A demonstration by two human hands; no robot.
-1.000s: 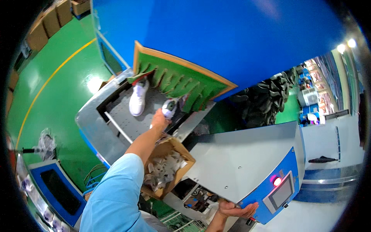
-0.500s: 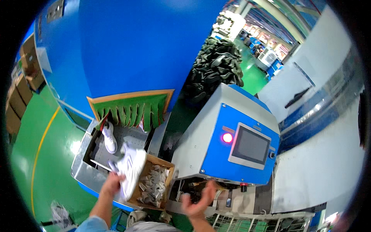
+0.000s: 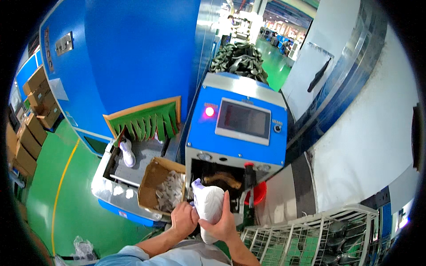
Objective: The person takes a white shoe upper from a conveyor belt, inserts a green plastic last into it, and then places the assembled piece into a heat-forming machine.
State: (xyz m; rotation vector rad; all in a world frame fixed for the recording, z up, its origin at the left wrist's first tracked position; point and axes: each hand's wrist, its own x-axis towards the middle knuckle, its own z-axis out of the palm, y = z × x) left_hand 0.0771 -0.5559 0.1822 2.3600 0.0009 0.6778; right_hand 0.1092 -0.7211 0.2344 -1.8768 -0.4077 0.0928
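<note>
A white shoe with pale lilac parts (image 3: 210, 205) is held in front of my body, its pale, smooth-looking side turned up. My right hand (image 3: 223, 225) wraps round its right side, thumb and fingers pressed against it. Against the shoe's left edge my left hand (image 3: 184, 219) is closed, its fingers curled; what lies inside them is partly hidden. Another white shoe (image 3: 127, 153) lies on the grey conveyor bed (image 3: 138, 165), by the green strip curtain (image 3: 146, 124) of the blue machine.
A cardboard box (image 3: 148, 188) with small white pieces stands left of my hands. Ahead is a blue control box (image 3: 199, 137) with a lit red lamp and a screen. A red bucket (image 3: 258, 193) and a white wire rack (image 3: 306, 230) are at right. Dark shoe-shaped pieces (image 3: 242, 60) are heaped behind.
The shoe has moved right, from over the conveyor's edge to in front of my body. My right hand, open and empty before, has taken hold of it. The view has turned right.
</note>
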